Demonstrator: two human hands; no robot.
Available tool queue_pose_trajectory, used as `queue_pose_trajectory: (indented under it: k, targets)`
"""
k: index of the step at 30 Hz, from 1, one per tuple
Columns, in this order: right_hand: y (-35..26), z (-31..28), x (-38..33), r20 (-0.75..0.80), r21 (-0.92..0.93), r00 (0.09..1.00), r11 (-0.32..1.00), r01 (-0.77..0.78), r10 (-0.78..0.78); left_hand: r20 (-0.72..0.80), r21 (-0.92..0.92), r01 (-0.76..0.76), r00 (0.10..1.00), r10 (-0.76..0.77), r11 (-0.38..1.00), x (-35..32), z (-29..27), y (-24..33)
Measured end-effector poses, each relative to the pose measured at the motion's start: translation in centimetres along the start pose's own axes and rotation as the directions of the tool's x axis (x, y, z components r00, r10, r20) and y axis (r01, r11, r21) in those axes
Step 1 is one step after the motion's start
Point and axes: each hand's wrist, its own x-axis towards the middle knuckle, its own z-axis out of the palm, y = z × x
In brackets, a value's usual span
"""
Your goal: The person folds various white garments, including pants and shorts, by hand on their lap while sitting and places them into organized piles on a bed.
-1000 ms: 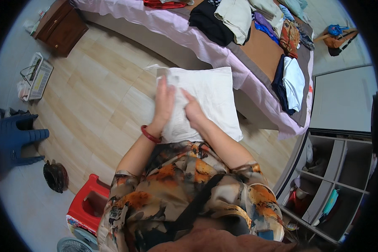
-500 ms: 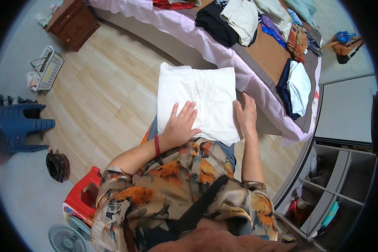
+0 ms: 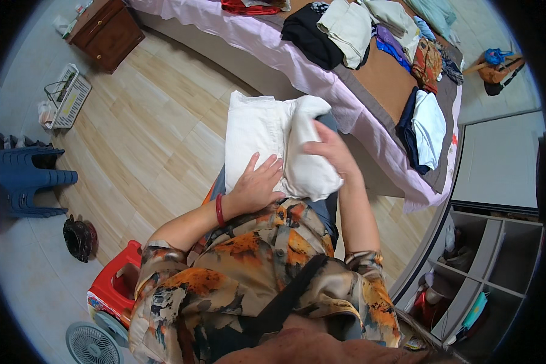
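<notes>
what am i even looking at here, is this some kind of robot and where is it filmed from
No robot here, just someone's bare left hand and right hand. The pictures all come from a camera worn on the head, looking down; its wide lens bends straight edges. A white cloth lies over blue trousers. The left hand rests flat on it; the right is at its raised right part, though whether it grips is hard to tell. Beyond, clothes lie on what looks like a bed.
</notes>
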Motion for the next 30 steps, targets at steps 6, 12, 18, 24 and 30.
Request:
queue_pose_trajectory:
  k: [6, 12, 18, 24, 30]
  targets:
    - [4.4, 8.4, 5.1, 0.246, -0.848, 0.962, 0.506, 0.155, 0.117, 0.125, -0.405, -0.096, 0.979, 0.159, 0.909, -1.5, -3.5, 0.0]
    - [7.6, 8.9, 4.8, 0.294, -0.858, 0.955, 0.434, 0.276, -0.025, 0.412, -0.712, 0.219, 0.899, 0.145, 0.667, -2.1, -13.1, -0.6]
    - [9.5, 11.5, 3.1, 0.623, -0.782, 0.779, -0.013, 0.624, -0.075, -0.056, 0.106, 0.09, 0.995, -0.085, 0.99, 6.2, -3.6, -9.6]
    - [10.3, 9.9, 2.7, 0.83, -0.524, 0.518, 0.028, 0.851, -0.208, -0.209, -0.544, 0.315, 0.847, -0.489, 0.778, 6.8, 1.0, -17.9]
    - [9.7, 6.5, 1.0, 0.361, -0.376, 0.892, 0.833, 0.406, -0.272, 0.225, -0.96, 0.277, 0.683, -0.695, -0.039, 0.1, 3.4, -17.6]
